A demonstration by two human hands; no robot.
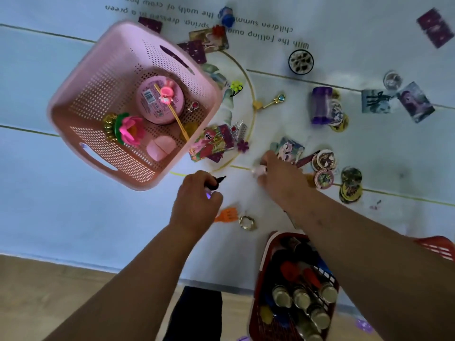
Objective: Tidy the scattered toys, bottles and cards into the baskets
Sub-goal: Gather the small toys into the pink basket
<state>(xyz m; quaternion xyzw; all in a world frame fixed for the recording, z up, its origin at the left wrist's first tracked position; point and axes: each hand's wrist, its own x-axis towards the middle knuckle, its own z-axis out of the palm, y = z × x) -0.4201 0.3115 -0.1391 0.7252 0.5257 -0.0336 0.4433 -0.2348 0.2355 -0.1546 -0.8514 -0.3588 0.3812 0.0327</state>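
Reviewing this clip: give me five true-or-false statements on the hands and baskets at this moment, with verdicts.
1. The left hand grips a small black item. True.
2. The pink basket is empty. False: it holds a round pink tin and a lotus toy, among other things.
3. Gold-capped bottles stand in the red basket. True.
4. The purple jar lies in the pink basket. False: it lies on the mat.
5. The right hand holds nothing. False: it pinches a small pale item.
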